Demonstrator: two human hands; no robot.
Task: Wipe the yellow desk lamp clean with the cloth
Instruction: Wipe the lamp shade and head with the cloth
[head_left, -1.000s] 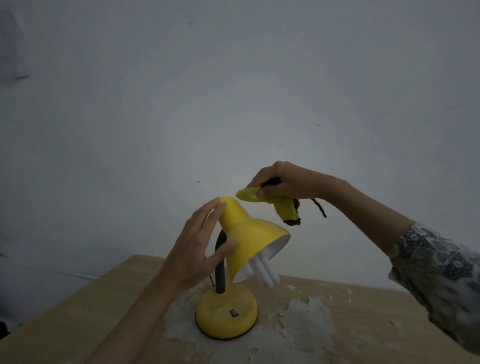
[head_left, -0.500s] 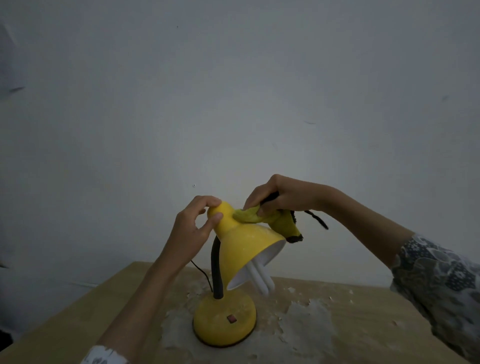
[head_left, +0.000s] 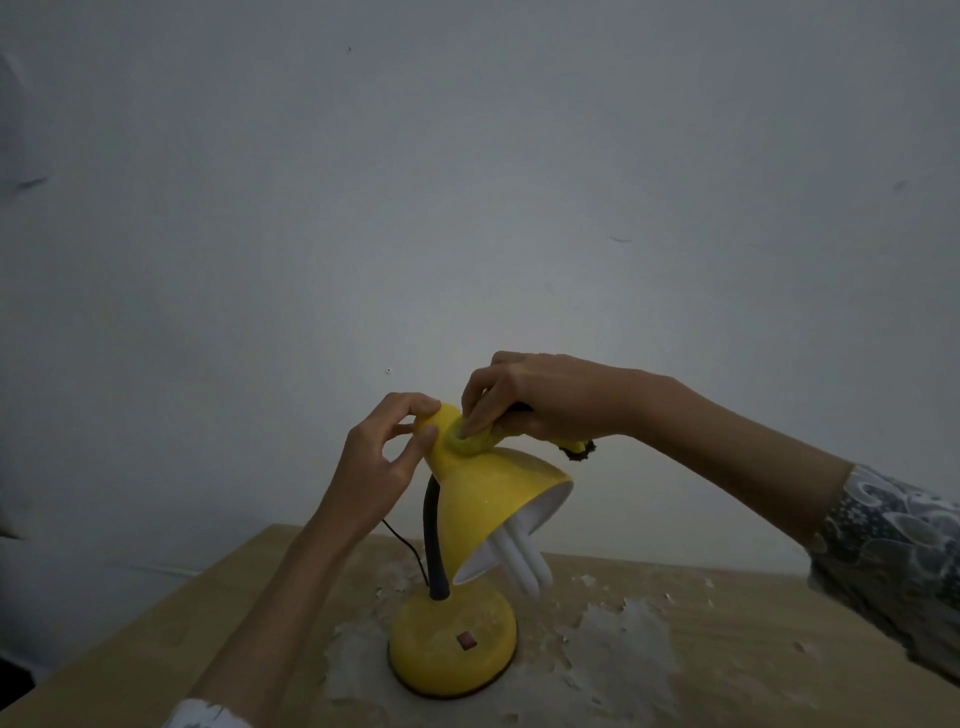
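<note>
Left hand (head_left: 376, 462) pinches the narrow top of the yellow metal desk lamp (head_left: 483, 493), which stands on the worn wooden table (head_left: 727, 649) below both hands. Right hand (head_left: 545, 402) clutches a bunched yellow-green cloth (head_left: 470, 441), pressing it onto the shade right beside the left fingers.

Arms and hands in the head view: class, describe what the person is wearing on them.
Both hands, left and right, are bare: no gloves, rings or watch visible. The right forearm is bare up to a dark sleeve with a pale swirling floral print. At the bottom edge, a pale patterned cuff shows on the left arm.
</note>
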